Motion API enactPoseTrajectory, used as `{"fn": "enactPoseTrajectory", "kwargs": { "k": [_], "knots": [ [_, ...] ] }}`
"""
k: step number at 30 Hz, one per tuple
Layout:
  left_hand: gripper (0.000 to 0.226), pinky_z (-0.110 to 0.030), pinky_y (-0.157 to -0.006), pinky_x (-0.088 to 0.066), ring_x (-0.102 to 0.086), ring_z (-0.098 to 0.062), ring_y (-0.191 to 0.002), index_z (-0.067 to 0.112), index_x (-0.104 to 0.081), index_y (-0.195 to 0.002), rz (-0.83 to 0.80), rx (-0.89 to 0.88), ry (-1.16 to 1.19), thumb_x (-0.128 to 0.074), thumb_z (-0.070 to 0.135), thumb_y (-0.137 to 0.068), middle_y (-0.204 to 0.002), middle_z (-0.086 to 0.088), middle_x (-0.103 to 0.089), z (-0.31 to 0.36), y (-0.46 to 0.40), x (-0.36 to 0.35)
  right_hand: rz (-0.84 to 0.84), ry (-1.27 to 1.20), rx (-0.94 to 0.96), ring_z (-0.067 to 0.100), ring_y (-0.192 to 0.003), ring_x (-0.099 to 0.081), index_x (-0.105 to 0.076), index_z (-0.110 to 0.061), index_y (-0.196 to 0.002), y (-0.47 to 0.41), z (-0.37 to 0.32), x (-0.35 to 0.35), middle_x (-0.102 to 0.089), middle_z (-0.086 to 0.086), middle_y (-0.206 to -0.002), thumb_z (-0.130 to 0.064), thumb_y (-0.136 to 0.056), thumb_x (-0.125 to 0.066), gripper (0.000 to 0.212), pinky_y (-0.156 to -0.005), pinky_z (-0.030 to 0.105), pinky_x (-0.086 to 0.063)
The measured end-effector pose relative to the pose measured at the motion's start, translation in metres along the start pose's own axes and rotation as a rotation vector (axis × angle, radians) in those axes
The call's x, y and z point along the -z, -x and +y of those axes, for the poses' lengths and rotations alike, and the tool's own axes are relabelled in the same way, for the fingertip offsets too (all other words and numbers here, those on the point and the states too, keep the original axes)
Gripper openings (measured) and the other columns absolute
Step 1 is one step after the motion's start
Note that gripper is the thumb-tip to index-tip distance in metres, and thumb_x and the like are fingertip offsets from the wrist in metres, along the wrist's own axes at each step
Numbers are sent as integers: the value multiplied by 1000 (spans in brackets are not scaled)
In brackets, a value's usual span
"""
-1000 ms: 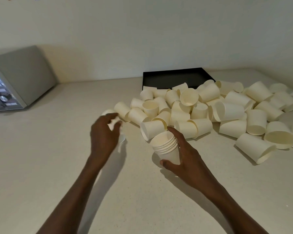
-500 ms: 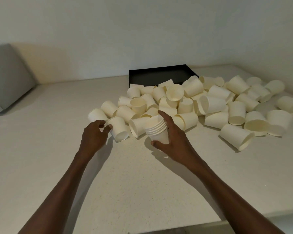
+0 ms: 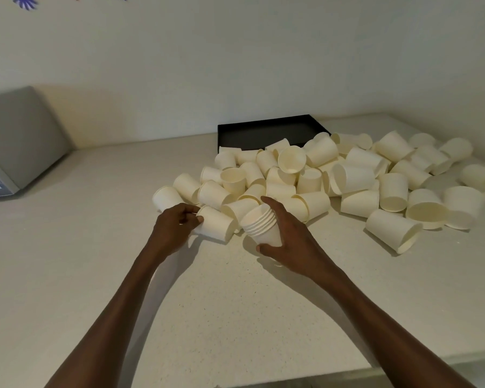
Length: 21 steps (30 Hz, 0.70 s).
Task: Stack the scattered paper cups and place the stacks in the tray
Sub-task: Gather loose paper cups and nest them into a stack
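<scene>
A heap of cream paper cups [image 3: 345,177] lies scattered across the countertop, most on their sides. My right hand [image 3: 291,236] grips a stack of several nested cups [image 3: 261,225], tilted with its mouth to the upper left, just above the counter. My left hand [image 3: 177,222] pinches the base of a single cup [image 3: 217,224] lying on its side at the heap's near left edge. Behind the heap sits the black tray [image 3: 263,133], its front edge partly hidden by cups.
A grey appliance [image 3: 14,144] with knobs stands at the far left against the wall. The counter's front edge [image 3: 375,365] runs along the lower right. Bare countertop [image 3: 81,247] spreads to the left and in front of my arms.
My left hand let go of the leftmost cup and shifted right to take the lying cup by its base. My right hand kept hold of the stack, barely moving.
</scene>
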State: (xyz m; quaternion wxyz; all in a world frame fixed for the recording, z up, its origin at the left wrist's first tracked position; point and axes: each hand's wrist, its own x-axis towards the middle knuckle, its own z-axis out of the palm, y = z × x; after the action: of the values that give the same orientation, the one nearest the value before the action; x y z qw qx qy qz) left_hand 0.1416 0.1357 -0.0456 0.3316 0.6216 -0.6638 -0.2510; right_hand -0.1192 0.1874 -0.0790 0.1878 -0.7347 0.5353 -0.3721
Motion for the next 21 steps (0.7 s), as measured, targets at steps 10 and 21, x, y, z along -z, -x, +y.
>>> {"fn": "enactPoseTrajectory", "kwargs": {
  "k": [10, 21],
  "knots": [
    [21, -7, -61, -44, -66, 5, -73, 18, -77, -101, 147, -224, 315, -76, 18, -81, -90, 9, -76, 76, 44, 15, 2, 23, 69, 13, -115, -48, -4, -44, -147, 0, -21, 11, -42, -5, -137, -39, -71, -78, 107, -88, 39, -50],
    [41, -29, -81, -56, -67, -14, -93, 17, -63, -111, 388, 93, 397, -73, 41, -80, -99, 5, -69, 69, 21, -48, 131, 36, 28, 5, -103, -47, -18, -36, -144, -18, -17, 38, -47, -8, -128, -37, -69, -82, 98, -83, 25, -45]
  ]
}}
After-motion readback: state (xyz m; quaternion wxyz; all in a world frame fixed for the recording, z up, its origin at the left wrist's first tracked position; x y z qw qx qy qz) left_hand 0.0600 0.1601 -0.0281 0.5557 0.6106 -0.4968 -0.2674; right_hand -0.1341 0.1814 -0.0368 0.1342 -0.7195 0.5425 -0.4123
